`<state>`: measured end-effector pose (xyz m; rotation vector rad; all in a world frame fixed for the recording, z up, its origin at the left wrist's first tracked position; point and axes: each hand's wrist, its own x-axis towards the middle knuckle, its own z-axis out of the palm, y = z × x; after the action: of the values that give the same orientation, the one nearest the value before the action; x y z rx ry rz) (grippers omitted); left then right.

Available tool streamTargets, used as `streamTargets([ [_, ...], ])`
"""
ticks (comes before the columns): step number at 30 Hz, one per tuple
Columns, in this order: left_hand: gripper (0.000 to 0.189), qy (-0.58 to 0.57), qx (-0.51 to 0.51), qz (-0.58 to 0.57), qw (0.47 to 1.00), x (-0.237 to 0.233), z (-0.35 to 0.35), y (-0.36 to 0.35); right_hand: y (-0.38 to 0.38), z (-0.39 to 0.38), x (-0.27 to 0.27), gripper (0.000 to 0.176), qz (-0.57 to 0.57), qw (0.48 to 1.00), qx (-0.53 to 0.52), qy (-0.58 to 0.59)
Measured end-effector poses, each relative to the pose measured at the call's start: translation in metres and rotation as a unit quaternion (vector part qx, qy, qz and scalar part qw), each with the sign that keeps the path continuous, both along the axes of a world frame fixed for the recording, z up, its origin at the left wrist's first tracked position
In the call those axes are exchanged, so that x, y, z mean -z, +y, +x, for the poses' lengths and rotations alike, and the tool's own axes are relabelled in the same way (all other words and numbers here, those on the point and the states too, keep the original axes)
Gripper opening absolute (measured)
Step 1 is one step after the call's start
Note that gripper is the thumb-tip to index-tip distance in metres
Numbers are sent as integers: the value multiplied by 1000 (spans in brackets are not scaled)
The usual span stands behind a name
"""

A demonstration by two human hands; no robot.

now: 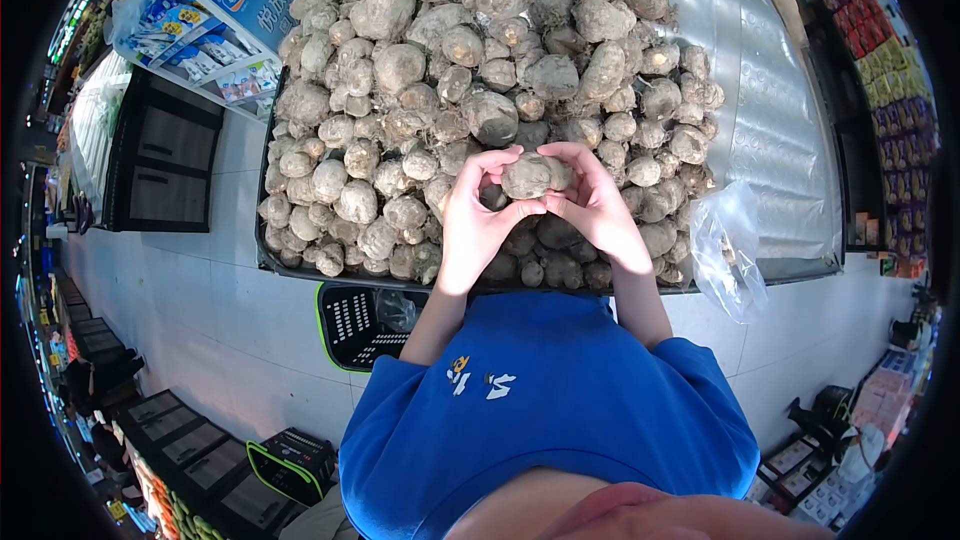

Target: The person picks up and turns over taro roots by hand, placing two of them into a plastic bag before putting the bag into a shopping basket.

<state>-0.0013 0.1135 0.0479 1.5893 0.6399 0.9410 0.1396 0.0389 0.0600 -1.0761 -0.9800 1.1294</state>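
Note:
A lumpy, soil-covered root vegetable [527, 177] is held between both hands, above the front of a large heap of similar tubers [400, 67]. My left hand [482, 208] grips its left side, with the thumb below and the fingertips above. On the other side, my right hand [600, 205] closes on it in the same way, thumb and forefinger curved around it. The held piece looks double-lobed; its exact kind is hard to tell. Under the hands, part of the heap is hidden.
The heap lies on a black-edged stand with a silvery ribbed sheet [775, 140] at the right. A clear plastic bag [728, 255] hangs over its front edge. A black-green shopping basket [350, 325] stands on the floor at left, near a blue-white display rack [215, 25].

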Motion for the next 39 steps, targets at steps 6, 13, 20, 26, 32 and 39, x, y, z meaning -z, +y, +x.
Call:
streamTargets([
  [6, 40, -17, -15, 9, 1000, 1, 3, 1, 0, 0, -5, 50, -20, 983, 41, -176],
  [13, 33, 18, 14, 26, 999, -1, 6, 3, 0, 3, -12, 47, -73, 950, 84, -293],
  [20, 38, 102, 56, 134, 984, 1, 11, 3, -2, 23, -4, 46, -69, 831, 198, -515],
  [26, 37, 146, 73, 143, 976, 10, 14, 2, -4, 26, 7, 47, -78, 823, 205, -524],
  [32, 35, 145, 82, 112, 980, 13, 14, 2, -2, 38, 24, 48, -96, 787, 211, -572],
  [39, 36, 173, 81, 120, 974, 13, 12, 1, -2, 31, 13, 49, -103, 805, 216, -543],
])
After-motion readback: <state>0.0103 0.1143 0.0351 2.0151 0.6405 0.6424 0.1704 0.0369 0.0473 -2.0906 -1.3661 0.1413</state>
